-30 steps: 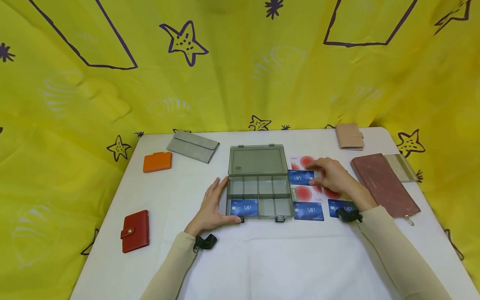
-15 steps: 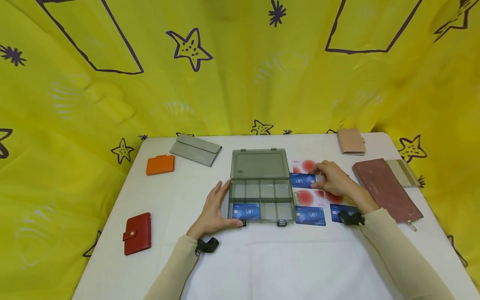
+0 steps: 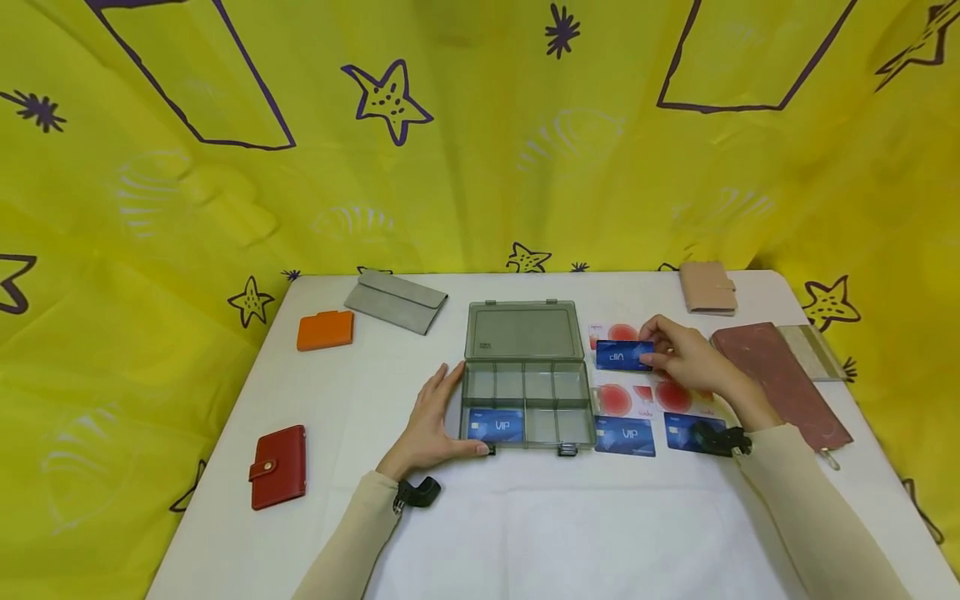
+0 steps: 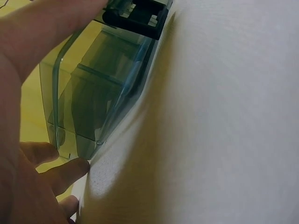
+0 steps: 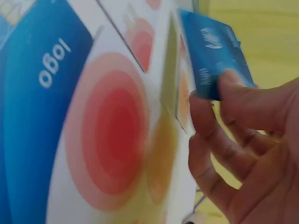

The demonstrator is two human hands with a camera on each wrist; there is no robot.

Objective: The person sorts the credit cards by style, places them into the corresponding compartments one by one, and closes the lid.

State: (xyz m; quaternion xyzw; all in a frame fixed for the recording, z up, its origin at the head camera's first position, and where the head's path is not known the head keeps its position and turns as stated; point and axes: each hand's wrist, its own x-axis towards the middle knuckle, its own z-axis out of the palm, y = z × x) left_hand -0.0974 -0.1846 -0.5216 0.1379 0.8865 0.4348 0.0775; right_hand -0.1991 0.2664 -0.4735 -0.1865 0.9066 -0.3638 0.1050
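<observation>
My right hand pinches a blue VIP card between thumb and fingers. In the right wrist view the card is lifted off the table, its print facing the camera. Below it lie white cards with red circles and two more blue VIP cards. To their left stands a grey see-through compartment box with its lid laid back. Another VIP card lies in its front left compartment. My left hand rests against the box's left side, fingers extended and thumb near the front latch.
A grey envelope wallet, an orange card case and a red snap wallet lie on the left. On the right are a pink wallet, a dusky red zip wallet and a beige striped piece.
The right hand has picked up the blue VIP card from beside the box and drawn it a little to the right. The left hand stays at the box. The head view has shifted slightly.
</observation>
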